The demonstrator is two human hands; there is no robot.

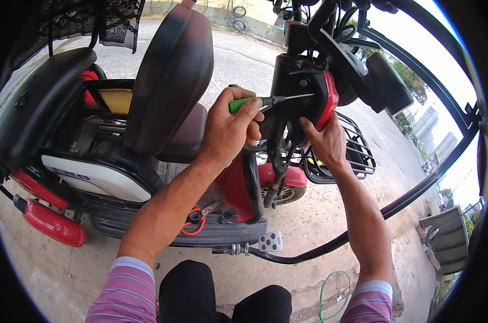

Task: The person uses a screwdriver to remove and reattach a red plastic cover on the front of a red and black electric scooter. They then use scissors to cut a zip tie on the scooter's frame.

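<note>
My left hand (pixel 226 128) is closed round the green handle of a screwdriver (pixel 283 99). Its thin metal shaft points right, and the tip meets the black inner side of the red-and-black front cover (pixel 330 99) below the handlebars of an electric tricycle. Gripping the lower part of that cover is my right hand (pixel 330 142), with the thumb on the near face and the fingers hidden behind it. A small round hole shows in the black panel above the screwdriver tip. Whether the tip sits in a screw is too small to tell.
On the footboard (pixel 238 232) lie orange-handled scissors (pixel 194 220) and a roll of tape. A padded seat (pixel 174 75) stands to the left. A wire basket (pixel 357 151) sits beyond my right hand. A black frame bar (pixel 362 234) curves round the right side, above a green cord (pixel 322 290).
</note>
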